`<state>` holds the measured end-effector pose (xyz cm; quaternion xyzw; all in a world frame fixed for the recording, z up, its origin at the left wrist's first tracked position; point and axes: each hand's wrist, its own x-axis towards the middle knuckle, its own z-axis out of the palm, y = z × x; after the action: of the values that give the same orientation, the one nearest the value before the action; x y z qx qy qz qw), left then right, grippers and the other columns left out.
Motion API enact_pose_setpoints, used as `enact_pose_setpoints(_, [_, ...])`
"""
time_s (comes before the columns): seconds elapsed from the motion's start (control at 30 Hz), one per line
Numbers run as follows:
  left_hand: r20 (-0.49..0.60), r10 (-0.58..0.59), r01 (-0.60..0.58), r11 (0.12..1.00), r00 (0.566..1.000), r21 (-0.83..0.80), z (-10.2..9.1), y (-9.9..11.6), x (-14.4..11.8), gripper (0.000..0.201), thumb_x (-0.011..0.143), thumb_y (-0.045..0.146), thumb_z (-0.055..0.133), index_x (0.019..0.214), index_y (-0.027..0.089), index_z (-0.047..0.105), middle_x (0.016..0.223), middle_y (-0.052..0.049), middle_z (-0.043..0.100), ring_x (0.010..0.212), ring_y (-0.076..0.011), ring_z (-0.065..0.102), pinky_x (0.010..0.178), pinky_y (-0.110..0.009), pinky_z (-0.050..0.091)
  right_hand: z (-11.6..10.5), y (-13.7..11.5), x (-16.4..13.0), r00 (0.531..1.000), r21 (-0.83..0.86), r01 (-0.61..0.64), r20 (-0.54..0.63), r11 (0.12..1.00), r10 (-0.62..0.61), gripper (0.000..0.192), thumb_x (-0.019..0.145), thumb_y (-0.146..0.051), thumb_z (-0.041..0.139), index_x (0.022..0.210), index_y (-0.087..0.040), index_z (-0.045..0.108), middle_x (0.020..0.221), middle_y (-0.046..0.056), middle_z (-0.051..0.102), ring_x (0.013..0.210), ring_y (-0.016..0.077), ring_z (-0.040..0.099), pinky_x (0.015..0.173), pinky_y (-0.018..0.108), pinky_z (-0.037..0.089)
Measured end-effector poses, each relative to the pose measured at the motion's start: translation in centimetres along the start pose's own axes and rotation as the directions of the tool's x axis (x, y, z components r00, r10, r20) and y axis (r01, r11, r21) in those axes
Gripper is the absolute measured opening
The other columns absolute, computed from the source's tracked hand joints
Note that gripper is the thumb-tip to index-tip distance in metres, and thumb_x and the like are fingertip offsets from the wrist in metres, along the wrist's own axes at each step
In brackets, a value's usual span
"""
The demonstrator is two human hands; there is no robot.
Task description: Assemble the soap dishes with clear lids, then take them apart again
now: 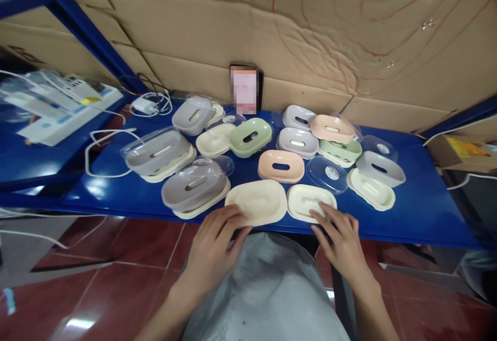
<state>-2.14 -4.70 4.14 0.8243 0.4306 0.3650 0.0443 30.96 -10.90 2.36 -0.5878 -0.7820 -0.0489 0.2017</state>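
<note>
Several plastic soap-dish parts in cream, grey, green and peach lie on a blue table. My left hand rests its fingertips on the near edge of a cream tray at the table's front. My right hand touches the near edge of a second cream tray just to the right. Both hands have their fingers spread and grip nothing. Behind the trays lie a peach slotted insert and a clear lid.
Grey dishes with clear lids lie at the left, more dishes at the right. A phone leans against the cardboard wall. White chargers and cables lie at the left. Red tile floor lies below.
</note>
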Motion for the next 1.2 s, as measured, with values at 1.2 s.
enact_pose_setpoints(1.2, [0.138,0.016,-0.049,0.969,0.99,0.24,6.1,1.3,2.3,0.016,0.101,0.012,0.061,0.107,0.021,0.073,0.106,-0.011,0.077,0.105,-0.0298,0.071,0.085,-0.043,0.056,2.6,-9.1,5.5,0.826,0.674,0.003,-0.418,0.739,0.378,0.02,0.114,-0.027,0.042,0.125,-0.025,0.058,0.109,0.006,0.066,0.104,0.0203,0.068,0.09,0.037,0.055])
